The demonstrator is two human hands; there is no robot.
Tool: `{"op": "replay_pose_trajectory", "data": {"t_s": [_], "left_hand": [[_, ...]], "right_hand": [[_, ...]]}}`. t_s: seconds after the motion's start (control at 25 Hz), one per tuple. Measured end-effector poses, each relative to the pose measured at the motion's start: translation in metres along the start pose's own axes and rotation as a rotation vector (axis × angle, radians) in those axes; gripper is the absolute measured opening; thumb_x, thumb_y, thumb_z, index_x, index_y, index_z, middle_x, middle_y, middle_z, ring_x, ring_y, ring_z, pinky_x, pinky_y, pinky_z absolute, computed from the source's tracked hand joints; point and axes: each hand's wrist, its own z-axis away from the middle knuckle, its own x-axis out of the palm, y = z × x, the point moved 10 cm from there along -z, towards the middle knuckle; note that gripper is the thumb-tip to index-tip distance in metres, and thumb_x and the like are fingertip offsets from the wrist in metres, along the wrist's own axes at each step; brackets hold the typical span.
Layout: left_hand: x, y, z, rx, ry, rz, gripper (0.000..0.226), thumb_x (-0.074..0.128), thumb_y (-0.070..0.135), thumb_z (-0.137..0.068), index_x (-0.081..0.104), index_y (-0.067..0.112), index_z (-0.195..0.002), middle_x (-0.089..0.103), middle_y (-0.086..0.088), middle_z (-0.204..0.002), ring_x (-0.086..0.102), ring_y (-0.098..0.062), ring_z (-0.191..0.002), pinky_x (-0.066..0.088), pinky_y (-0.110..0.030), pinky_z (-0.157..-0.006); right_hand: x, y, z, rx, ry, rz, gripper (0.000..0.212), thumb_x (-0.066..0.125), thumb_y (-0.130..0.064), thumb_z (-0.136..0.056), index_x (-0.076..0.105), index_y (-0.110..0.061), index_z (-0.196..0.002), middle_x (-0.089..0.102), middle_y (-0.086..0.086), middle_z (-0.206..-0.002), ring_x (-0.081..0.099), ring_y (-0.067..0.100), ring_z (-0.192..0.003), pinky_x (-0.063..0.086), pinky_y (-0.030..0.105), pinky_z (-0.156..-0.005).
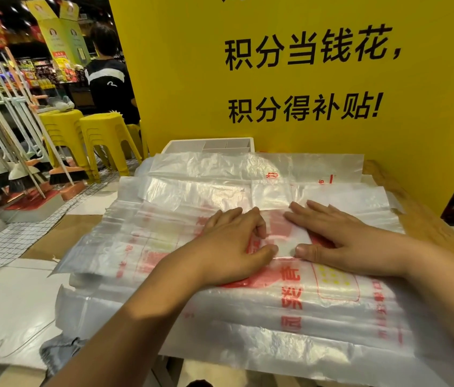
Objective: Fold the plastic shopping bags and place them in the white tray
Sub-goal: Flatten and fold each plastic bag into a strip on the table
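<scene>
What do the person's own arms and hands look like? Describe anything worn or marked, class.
The left forearm and right forearm are bare to the frame edge; no sleeve shows. The left hand and right hand wear no gloves, rings, watch or bracelet. The visible nails are short and unpainted. No markings show.

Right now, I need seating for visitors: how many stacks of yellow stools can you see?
2 plainly: one stack beside the brooms, another just right of it. A yellow sliver against the yellow board may be a third, mostly hidden.
</scene>
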Motion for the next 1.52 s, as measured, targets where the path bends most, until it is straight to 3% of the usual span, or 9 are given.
{"op": "replay_pose_trajectory", "data": {"t_s": [0.32, 0.52, 0.72, 0.96, 1.04, 1.2, 1.28, 1.4, 1.52], "left_hand": [[0.004, -0.013, -0.004, 0.002, -0.043, 0.053, 0.055, 0.047, 0.082, -0.079, 0.041, 0.046, -0.120, 0.026, 0.015, -0.158, 0.009, -0.012, -0.151, 0.016, -0.045, -0.121], [-0.005, -0.008, 0.006, 0.051, 0.007, 0.120, 0.084, 0.070, 0.077, -0.070, 0.033, 0.051, -0.140, 0.026, 0.023, -0.151, 0.017, -0.005, -0.144, 0.023, -0.037, -0.120], [-0.009, -0.010, 0.007, 0.066, 0.096, 0.162, 0.075, 0.065, 0.078, -0.071, 0.045, 0.048, -0.136, 0.038, 0.023, -0.136, 0.026, -0.001, -0.134, 0.029, -0.036, -0.115], [-0.019, -0.019, 0.008, 0.084, 0.241, 0.322, 0.034, 0.062, 0.048, -0.090, 0.060, 0.037, -0.122, 0.057, 0.022, -0.117, 0.047, 0.003, -0.116, 0.043, -0.030, -0.099], [-0.021, -0.023, 0.009, 0.047, 0.263, 0.422, 0.025, 0.063, 0.044, -0.094, 0.064, 0.032, -0.115, 0.065, 0.015, -0.113, 0.059, 0.000, -0.107, 0.050, -0.034, -0.095], [-0.024, -0.025, 0.012, -0.009, 0.290, 0.547, 0.017, 0.064, 0.039, -0.096, 0.063, 0.028, -0.108, 0.069, 0.008, -0.091, 0.066, -0.007, -0.088, 0.054, -0.040, -0.088], [-0.025, -0.027, 0.013, -0.041, 0.316, 0.542, 0.029, 0.066, 0.039, -0.094, 0.057, 0.029, -0.120, 0.068, 0.008, -0.088, 0.065, -0.004, -0.087, 0.054, -0.035, -0.087], [-0.026, -0.029, 0.012, -0.062, 0.348, 0.478, 0.048, 0.068, 0.037, -0.092, 0.047, 0.032, -0.135, 0.066, 0.011, -0.089, 0.060, -0.001, -0.094, 0.050, -0.025, -0.086], [-0.025, -0.025, 0.009, -0.020, 0.340, 0.309, 0.038, 0.063, 0.035, -0.094, 0.056, 0.035, -0.131, 0.059, 0.013, -0.105, 0.044, -0.005, -0.113, 0.041, -0.020, -0.095]], "right_hand": [[-0.002, 0.000, 0.001, -0.017, -0.032, -0.056, 0.088, 0.037, -0.087, -0.076, 0.006, -0.055, -0.152, -0.007, -0.029, -0.161, -0.015, -0.008, -0.146, -0.008, 0.022, -0.119], [-0.015, -0.009, 0.004, -0.045, 0.045, -0.002, 0.106, 0.044, -0.096, -0.065, 0.017, -0.045, -0.154, 0.011, -0.022, -0.162, 0.003, -0.001, -0.149, 0.011, 0.031, -0.124], [-0.014, -0.016, 0.012, -0.070, 0.042, -0.025, 0.104, 0.054, -0.093, -0.064, 0.021, -0.048, -0.152, 0.018, -0.025, -0.155, 0.014, -0.004, -0.144, 0.018, 0.028, -0.122], [-0.044, -0.026, 0.022, -0.082, 0.377, -0.249, 0.030, 0.068, -0.034, -0.089, 0.061, -0.049, -0.113, 0.064, -0.027, -0.113, 0.058, -0.007, -0.106, 0.047, 0.021, -0.092], [-0.047, -0.028, 0.025, -0.043, 0.444, -0.333, 0.007, 0.064, -0.039, -0.093, 0.067, -0.041, -0.099, 0.070, -0.023, -0.093, 0.063, -0.005, -0.085, 0.049, 0.020, -0.075], [-0.040, -0.023, 0.020, 0.101, 0.496, -0.404, 0.029, 0.055, -0.052, -0.095, 0.062, -0.027, -0.081, 0.068, -0.013, -0.074, 0.059, 0.004, -0.066, 0.042, 0.020, -0.059], [-0.036, -0.018, 0.017, 0.164, 0.523, -0.396, 0.020, 0.058, -0.049, -0.094, 0.060, -0.029, -0.097, 0.067, -0.011, -0.075, 0.060, 0.005, -0.070, 0.042, 0.017, -0.059], [-0.031, -0.022, 0.011, 0.193, 0.480, -0.327, 0.055, 0.062, -0.044, -0.094, 0.039, -0.033, -0.143, 0.067, -0.010, -0.083, 0.062, 0.005, -0.076, 0.049, 0.029, -0.068], [-0.027, -0.027, 0.005, 0.207, 0.403, -0.151, 0.051, 0.054, -0.045, -0.098, 0.043, -0.032, -0.145, 0.062, -0.011, -0.094, 0.060, 0.010, -0.085, 0.050, 0.035, -0.078]]}}
